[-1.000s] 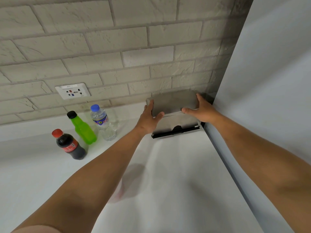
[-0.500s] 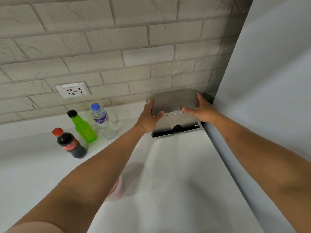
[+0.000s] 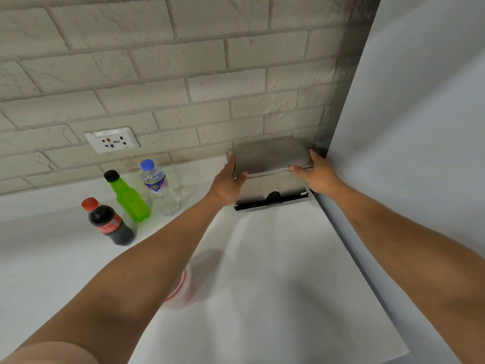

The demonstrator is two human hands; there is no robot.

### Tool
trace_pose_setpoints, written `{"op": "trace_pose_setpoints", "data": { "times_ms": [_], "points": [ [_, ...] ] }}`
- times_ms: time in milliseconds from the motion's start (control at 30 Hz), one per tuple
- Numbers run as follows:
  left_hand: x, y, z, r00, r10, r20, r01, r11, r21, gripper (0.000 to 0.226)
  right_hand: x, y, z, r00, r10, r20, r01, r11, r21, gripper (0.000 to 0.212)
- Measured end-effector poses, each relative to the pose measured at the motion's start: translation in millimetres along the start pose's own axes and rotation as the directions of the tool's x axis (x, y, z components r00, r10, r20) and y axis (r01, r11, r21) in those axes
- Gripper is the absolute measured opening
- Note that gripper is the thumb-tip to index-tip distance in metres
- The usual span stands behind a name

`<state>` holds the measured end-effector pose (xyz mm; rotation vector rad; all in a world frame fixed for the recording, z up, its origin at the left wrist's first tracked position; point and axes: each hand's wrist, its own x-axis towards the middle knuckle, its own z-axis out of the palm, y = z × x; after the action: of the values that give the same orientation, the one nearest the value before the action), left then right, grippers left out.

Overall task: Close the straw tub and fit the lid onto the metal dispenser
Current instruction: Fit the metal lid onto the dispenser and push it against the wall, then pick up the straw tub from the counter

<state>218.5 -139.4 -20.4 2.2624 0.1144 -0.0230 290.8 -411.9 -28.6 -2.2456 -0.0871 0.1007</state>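
Observation:
The metal dispenser (image 3: 273, 189) stands at the back of the white counter, against the brick wall and the right-hand panel. Its flat steel lid (image 3: 270, 157) sits on top of the body. My left hand (image 3: 227, 183) grips the lid's left end, thumb on the front edge. My right hand (image 3: 319, 173) grips the lid's right end the same way. A black slot runs along the dispenser's bottom front. The straw tub (image 3: 182, 290), pale with a red rim, shows only partly under my left forearm.
Three bottles stand left of the dispenser: a dark cola bottle (image 3: 110, 223) with a red cap, a green bottle (image 3: 128, 198) and a clear water bottle (image 3: 158, 189). A wall socket (image 3: 111, 140) is above them. A grey panel (image 3: 420, 127) closes off the right side.
Both hands stay on the lid's ends with almost no shift. The view has dropped slightly, so more of the tub shows under my left forearm.

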Motion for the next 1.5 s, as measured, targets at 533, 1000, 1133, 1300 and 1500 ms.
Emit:
{"op": "trace_pose_setpoints", "data": {
  "times_ms": [533, 1000, 1133, 1300, 1500],
  "points": [
    [-4.4, 8.7, -5.4, 1.000, -0.003, 0.015, 0.003, 1.000, -0.009, 0.073, 6.6, -2.8, -2.4, 1.000, 0.002, 0.016, -0.002, 0.999, 0.034, 0.096],
    [-2.8, 5.4, -5.4, 1.000, 0.007, 0.014, -0.007, 1.000, -0.020, 0.074, 5.1, -3.8, -1.6, 0.999, 0.036, 0.015, -0.037, 0.999, 0.036, 0.104],
    [-9.6, 6.7, -6.3, 1.000, 0.005, 0.029, -0.003, 0.999, -0.052, 0.072, -4.3, -11.9, 1.7, 0.999, 0.035, -0.005, -0.035, 0.998, 0.043, 0.106],
    [-32.6, -0.6, -23.7, 0.994, 0.000, 0.110, -0.004, 0.999, 0.038, 0.078, -49.8, -34.2, 9.5, 0.987, -0.089, -0.137, 0.087, 0.996, -0.022, 0.086],
    [-76.7, -21.1, -71.2, 0.983, 0.086, 0.163, -0.089, 0.996, 0.011, 0.044, -126.0, -54.6, 24.1, 0.985, -0.170, -0.029, 0.169, 0.984, -0.056, 0.063]
  ]
}}
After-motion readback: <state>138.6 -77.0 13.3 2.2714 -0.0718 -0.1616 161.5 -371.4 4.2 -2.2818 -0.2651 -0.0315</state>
